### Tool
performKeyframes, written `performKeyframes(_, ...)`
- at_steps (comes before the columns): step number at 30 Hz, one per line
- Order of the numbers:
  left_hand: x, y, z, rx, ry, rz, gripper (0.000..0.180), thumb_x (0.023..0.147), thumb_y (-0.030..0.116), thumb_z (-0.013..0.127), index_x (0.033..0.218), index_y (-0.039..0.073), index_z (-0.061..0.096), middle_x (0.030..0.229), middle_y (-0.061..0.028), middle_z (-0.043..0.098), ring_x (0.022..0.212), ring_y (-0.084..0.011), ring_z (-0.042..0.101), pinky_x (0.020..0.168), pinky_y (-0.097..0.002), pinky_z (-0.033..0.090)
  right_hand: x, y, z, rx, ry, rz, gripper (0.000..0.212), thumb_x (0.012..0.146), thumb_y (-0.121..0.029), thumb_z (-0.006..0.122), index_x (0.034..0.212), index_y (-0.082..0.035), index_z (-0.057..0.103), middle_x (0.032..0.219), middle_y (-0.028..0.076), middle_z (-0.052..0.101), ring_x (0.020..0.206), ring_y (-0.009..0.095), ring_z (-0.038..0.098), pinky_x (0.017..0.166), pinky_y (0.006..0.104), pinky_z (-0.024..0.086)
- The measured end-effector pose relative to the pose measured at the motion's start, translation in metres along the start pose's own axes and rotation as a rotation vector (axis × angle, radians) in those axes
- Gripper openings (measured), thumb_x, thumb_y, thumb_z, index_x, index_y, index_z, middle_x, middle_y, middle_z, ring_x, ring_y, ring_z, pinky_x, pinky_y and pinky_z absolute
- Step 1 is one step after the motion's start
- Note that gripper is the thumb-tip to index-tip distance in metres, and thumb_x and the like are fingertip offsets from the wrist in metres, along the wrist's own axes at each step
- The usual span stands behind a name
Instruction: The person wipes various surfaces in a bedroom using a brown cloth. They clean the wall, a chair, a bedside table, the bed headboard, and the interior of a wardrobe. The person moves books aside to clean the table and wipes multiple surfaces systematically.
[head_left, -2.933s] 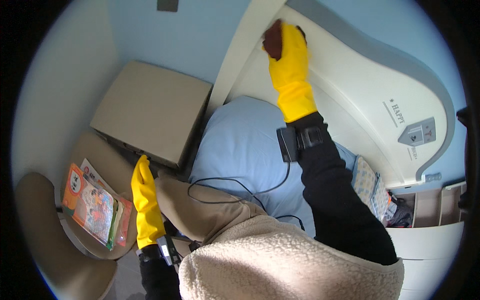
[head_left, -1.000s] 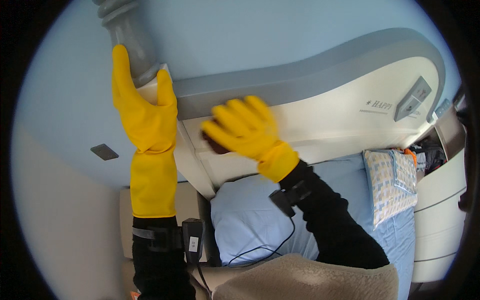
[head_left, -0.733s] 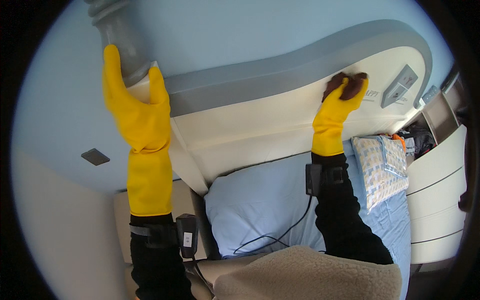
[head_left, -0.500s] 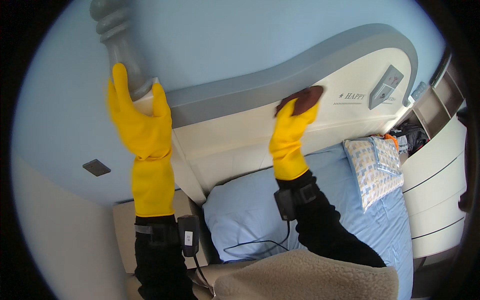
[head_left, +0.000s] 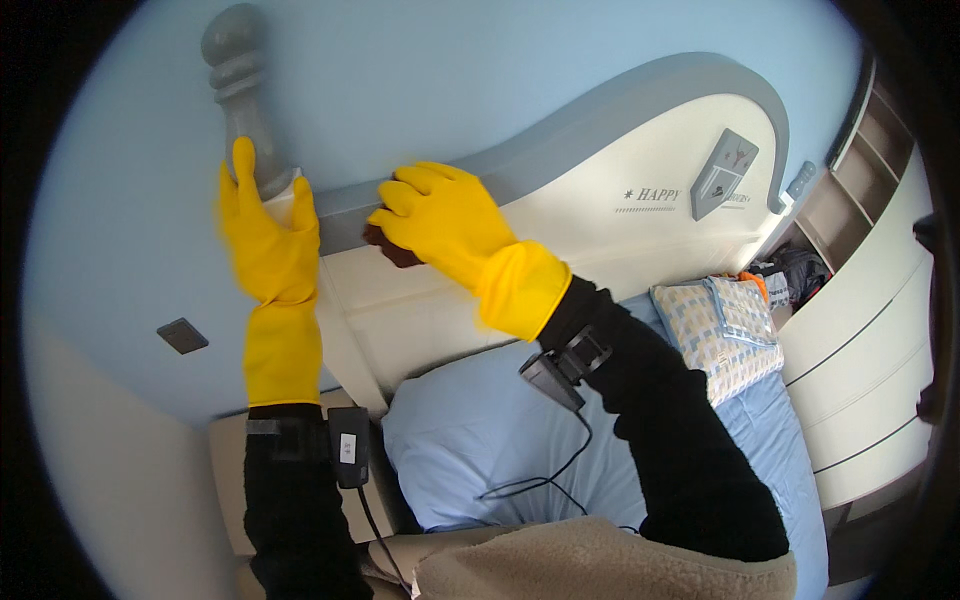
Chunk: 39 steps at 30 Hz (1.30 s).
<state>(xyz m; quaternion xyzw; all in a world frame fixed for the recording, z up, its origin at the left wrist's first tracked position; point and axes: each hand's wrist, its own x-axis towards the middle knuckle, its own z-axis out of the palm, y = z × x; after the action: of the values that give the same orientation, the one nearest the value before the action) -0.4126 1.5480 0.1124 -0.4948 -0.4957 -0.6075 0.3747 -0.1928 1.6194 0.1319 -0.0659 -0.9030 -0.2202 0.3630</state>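
Observation:
My left hand (head_left: pixel 272 225), in a yellow rubber glove, grips the base of a grey turned bedpost (head_left: pixel 240 95), with fingers on its left side and thumb on its right. My right hand (head_left: pixel 445 220), gloved the same way, presses a dark brown cloth (head_left: pixel 392 248) against the grey top rail of the headboard (head_left: pixel 660 85), a short way right of the post. Most of the cloth is hidden under the right glove. Below the rail, the headboard's panel is cream white, with lettering and a grey shield-shaped plaque (head_left: pixel 724 175).
A bed with blue bedding (head_left: pixel 470 430) lies below the headboard. A checked pillow (head_left: pixel 715 330) rests on its far right side. Beyond stand open shelves (head_left: pixel 850 200) and a curved white cabinet (head_left: pixel 860 360). A dark wall socket (head_left: pixel 182 336) is at left. Cables hang from both wrist devices.
My right hand has swept the cloth leftward, from the white panel under the rail to the rail near the post. My left hand stays at the post. The view has shifted slightly.

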Motion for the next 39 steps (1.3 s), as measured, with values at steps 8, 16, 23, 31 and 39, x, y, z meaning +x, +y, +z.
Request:
performKeyframes(8,-0.003,0.000,0.001,0.022,-0.012,-0.047,0.073,0.093,0.016,0.081,0.159,0.010,0.049,0.155,-0.0237,0.051,0.139,-0.0464,0.053,0.117,-0.0485,0.044,-0.096,0.133,-0.096,-0.462,0.256,0.341,0.025,0.079,-0.014,0.076,0.104,-0.015,0.078,0.115,0.014,0.074,0.116,0.039,0.067,0.103,0.0466,0.052)
performKeyframes(16,-0.006,-0.016,0.004,0.019,-0.051,-0.038,0.077,0.093,0.020,0.081,0.161,0.010,0.046,0.159,-0.0251,0.050,0.145,-0.0453,0.049,0.122,-0.0496,0.039,-0.074,0.102,-0.057,-0.237,0.278,0.691,0.029,0.087,-0.016,0.073,0.114,-0.008,0.078,0.118,0.019,0.076,0.115,0.040,0.070,0.100,0.0450,0.055)
performKeyframes(23,-0.004,-0.006,-0.001,-0.022,-0.123,-0.160,0.081,0.089,0.019,0.084,0.161,0.013,0.047,0.157,-0.0282,0.049,0.143,-0.0507,0.048,0.123,-0.0513,0.038,-0.010,0.027,-0.007,-0.433,-0.050,0.549,0.017,0.088,-0.021,0.071,0.102,-0.016,0.080,0.105,0.009,0.075,0.102,0.041,0.067,0.086,0.0497,0.056)
performKeyframes(31,0.007,0.006,-0.011,-0.075,-0.245,-0.272,0.081,0.087,0.013,0.085,0.160,0.016,0.049,0.159,-0.0329,0.043,0.142,-0.0528,0.045,0.121,-0.0525,0.039,0.019,-0.002,0.007,-0.232,-0.299,0.738,0.009,0.088,-0.019,0.067,0.092,-0.016,0.075,0.104,0.010,0.074,0.104,0.040,0.068,0.080,0.0511,0.057)
performKeyframes(39,-0.004,0.015,-0.007,-0.094,-0.425,-0.411,0.083,0.085,0.016,0.087,0.159,0.015,0.049,0.162,-0.0338,0.040,0.145,-0.0525,0.044,0.120,-0.0512,0.042,0.009,0.004,0.010,-0.359,-0.423,0.704,0.013,0.088,-0.016,0.069,0.100,-0.015,0.072,0.108,0.010,0.072,0.104,0.040,0.068,0.083,0.0497,0.058)
